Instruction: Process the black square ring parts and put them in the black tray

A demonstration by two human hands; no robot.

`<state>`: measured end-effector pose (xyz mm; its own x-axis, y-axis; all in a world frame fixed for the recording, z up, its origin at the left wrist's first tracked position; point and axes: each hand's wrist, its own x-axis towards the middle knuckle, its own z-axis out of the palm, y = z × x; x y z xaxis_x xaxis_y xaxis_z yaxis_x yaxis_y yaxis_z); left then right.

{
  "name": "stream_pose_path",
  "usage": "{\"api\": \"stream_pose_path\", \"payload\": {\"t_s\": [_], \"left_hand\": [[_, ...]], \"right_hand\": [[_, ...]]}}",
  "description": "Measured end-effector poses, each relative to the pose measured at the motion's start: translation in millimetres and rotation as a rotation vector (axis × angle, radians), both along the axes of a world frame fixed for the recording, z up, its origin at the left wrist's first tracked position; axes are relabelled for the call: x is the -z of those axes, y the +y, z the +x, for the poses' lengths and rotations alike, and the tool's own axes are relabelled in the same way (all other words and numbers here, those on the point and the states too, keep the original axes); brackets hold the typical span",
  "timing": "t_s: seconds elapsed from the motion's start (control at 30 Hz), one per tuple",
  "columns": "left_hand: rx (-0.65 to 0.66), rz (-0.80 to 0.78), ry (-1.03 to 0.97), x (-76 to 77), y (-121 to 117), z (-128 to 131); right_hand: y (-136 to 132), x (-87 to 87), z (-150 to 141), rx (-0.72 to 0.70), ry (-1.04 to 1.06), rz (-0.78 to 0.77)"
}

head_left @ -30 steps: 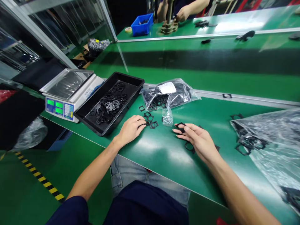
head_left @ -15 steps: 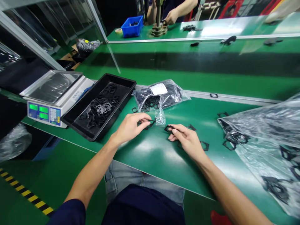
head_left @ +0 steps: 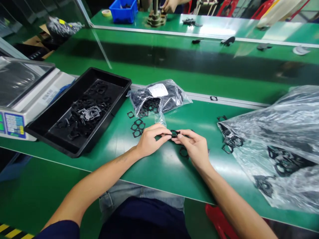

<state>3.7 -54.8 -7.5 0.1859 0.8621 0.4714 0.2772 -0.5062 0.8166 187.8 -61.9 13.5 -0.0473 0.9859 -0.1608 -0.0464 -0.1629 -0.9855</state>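
Note:
Both hands meet over the green bench, pinching a small black square frame with a round hole between them. My left hand grips its left side with thumb and fingers. On its right side, my right hand has its fingertips closed; whether this is one piece or two pressed together I cannot tell. Another black frame lies on the bench by my right hand, partly hidden by it. Several loose black frames lie left of my left hand. Behind the hands rests a clear bag of black frames with a white label.
A black tray holding black parts stands at left, beside a weighing scale. At right lies a large clear plastic bag with black parts. Across the bench are a blue bin, a metal stand and a co-worker's hand.
My hands, apart before with a black frame in each, have come together. The loose frames beside my left hand now show. The whole view has shifted, with the scale further left.

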Motion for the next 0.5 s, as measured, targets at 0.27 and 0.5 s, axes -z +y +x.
{"api": "stream_pose_path", "payload": {"t_s": [0.27,0.5], "left_hand": [[-0.111,-0.019,-0.017,-2.2,-1.5,0.3],[-0.185,-0.022,-0.014,-3.3,-2.7,1.6]], "right_hand": [[-2.2,-1.3,-2.4,-0.037,-0.012,-0.009],[-1.9,-1.9,-3.8,-0.045,0.01,-0.045]]}}
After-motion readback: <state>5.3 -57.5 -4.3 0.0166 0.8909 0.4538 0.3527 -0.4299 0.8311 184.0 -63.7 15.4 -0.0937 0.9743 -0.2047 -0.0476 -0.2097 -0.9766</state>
